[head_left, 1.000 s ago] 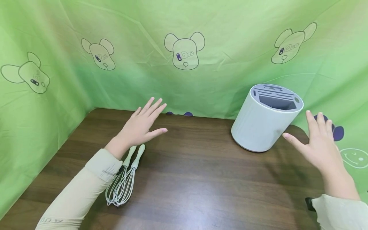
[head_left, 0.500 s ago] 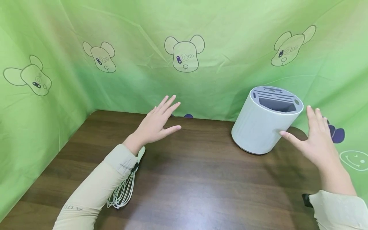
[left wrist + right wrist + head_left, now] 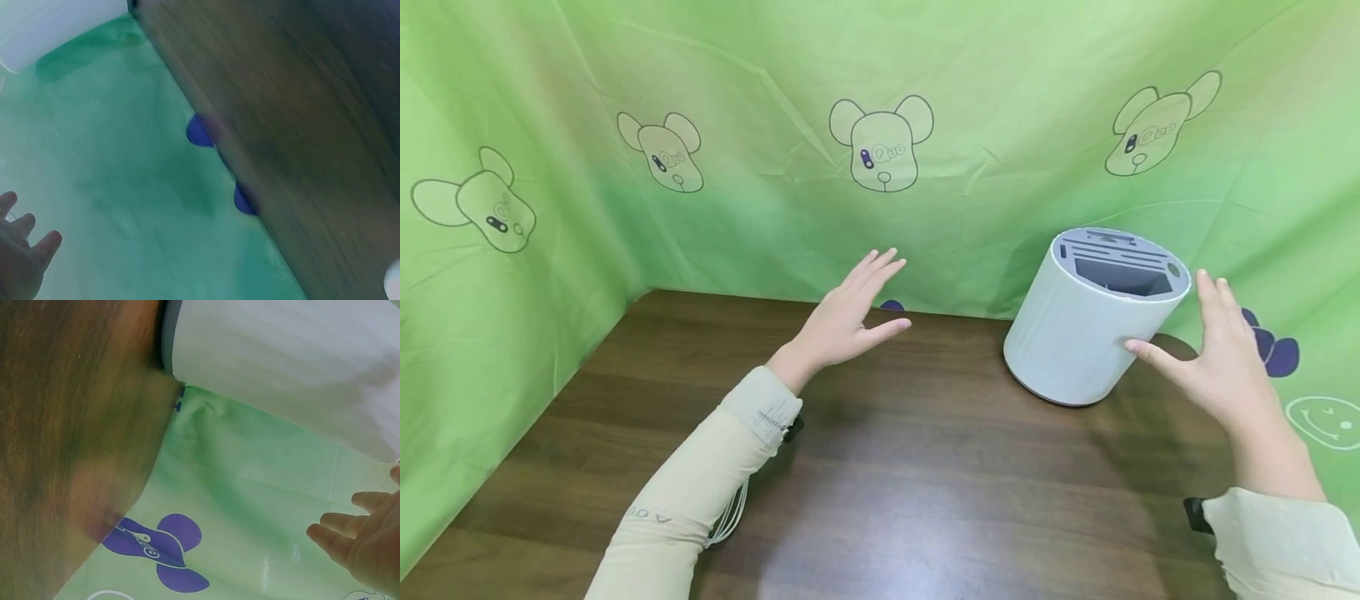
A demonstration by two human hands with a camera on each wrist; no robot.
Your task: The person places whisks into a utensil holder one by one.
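A white, oval knife block with a grey slotted top stands upright at the back right of the table. My right hand is beside its right side, fingers spread and holding nothing. The thumb overlaps the block's edge in the head view; I cannot tell whether it touches. In the right wrist view the fingers are below the white wall of the block. My left hand hovers over the table's middle, fingers extended, thumb out, holding nothing. Under the left forearm only the pale wires of a whisk show.
The brown wooden table ends at a green curtain printed with bear heads, which hangs behind and at both sides. The block stands near the table's back edge.
My left hand has moved right towards the block, and its forearm now covers nearly all of the two whisks. The right hand has shifted slightly left, closer to the block.
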